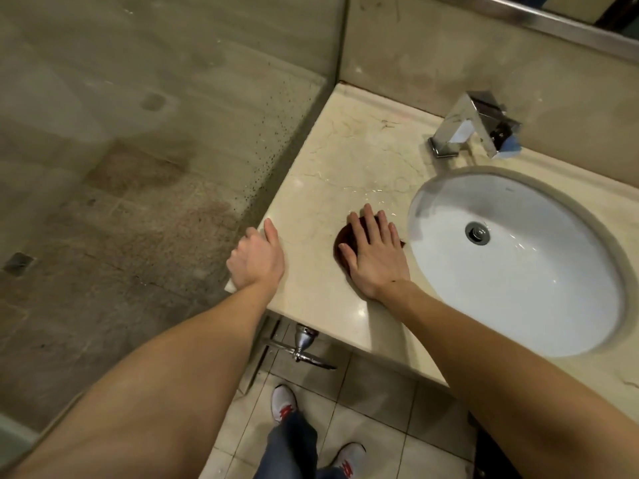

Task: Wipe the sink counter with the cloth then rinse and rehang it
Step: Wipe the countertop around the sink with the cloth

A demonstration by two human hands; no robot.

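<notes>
A: While the right hand (375, 257) is pressing flat on the dark red cloth (342, 240), fingers spread apart over it and not clamped on it, where is the cloth sitting?

B: It is lying on the counter (332, 160), just beside the sink (518, 264), at its 9 o'clock. Water is shining on the stone at the cloth's 12 o'clock.

A: And the left hand (256, 259)?

B: It is bracing on the counter's left edge, thumb on top, the other fingers curling over the side and holding nothing.

A: So the wiping is underway, I judge. How should it go?

B: By keeping the palm flat and pushing toward the wet patch, then sweeping the water into the sink at 3 o'clock, steering clear of the tap (473, 126).
</notes>
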